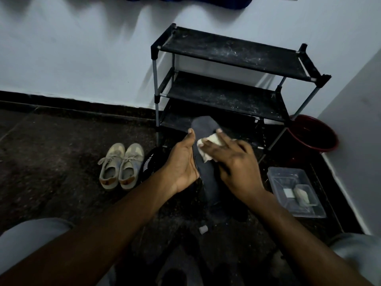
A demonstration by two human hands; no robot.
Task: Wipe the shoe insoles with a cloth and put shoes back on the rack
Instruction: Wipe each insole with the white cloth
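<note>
A dark grey insole (206, 172) stands lengthwise between my hands, toe end pointing toward the rack. My left hand (182, 164) supports its left edge with the fingers behind it and the thumb along the rim. My right hand (233, 162) presses a crumpled white cloth (208, 144) onto the insole's upper half, fingers spread over it. The black three-tier shoe rack (233, 96) stands against the wall, its shelves dusty and bare. A black shoe (149, 162) lies just left of my left hand, partly hidden by it.
A pair of beige sneakers (120, 166) sits on the dark floor at the left. At the right, a clear plastic tub (296, 190) holds small items. A red basin (313, 133) stands beside the rack. More dark shoes lie near my knees.
</note>
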